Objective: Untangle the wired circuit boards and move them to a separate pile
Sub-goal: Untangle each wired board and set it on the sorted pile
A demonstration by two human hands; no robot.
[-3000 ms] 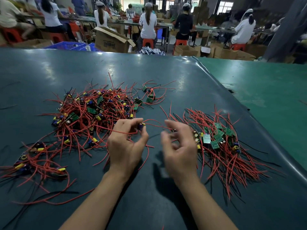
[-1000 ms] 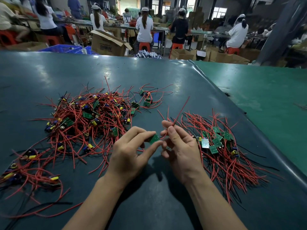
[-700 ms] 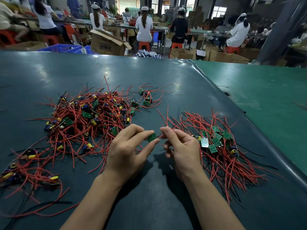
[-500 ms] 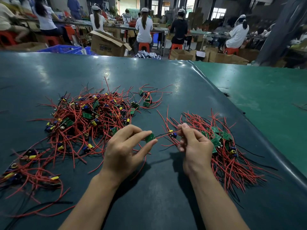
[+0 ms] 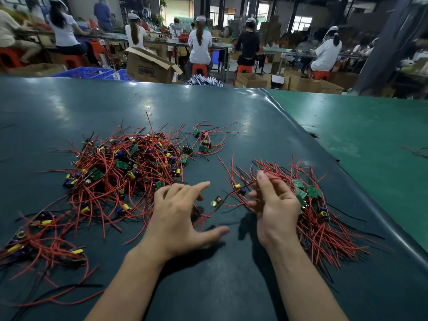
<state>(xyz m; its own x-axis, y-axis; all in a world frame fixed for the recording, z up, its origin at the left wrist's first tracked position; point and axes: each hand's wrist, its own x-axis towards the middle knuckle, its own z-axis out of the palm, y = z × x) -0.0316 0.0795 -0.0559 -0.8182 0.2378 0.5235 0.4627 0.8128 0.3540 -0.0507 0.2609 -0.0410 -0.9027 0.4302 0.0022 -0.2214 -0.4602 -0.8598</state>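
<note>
A big tangled pile [image 5: 125,167] of small green circuit boards with red and black wires lies left of centre on the dark table. The separate pile [image 5: 324,218] lies on the right, its wires fanned toward me. My right hand [image 5: 274,205] is at that pile's left edge, fingers curled round the wires of one wired circuit board [image 5: 216,202], which trails to the left just above the table. My left hand [image 5: 180,214] hovers between the piles with fingers spread and holds nothing.
A small cluster of boards [image 5: 203,142] sits behind the big pile, and another tangle [image 5: 34,239] lies at the near left. The dark mat [image 5: 208,105] ends at a raised seam beside a green surface [image 5: 361,140]. Seated workers and cardboard boxes [image 5: 150,66] are beyond the table.
My left hand has let go of the green board and spread open. My right hand has pulled that board by its wires to the right, against the separate pile.
</note>
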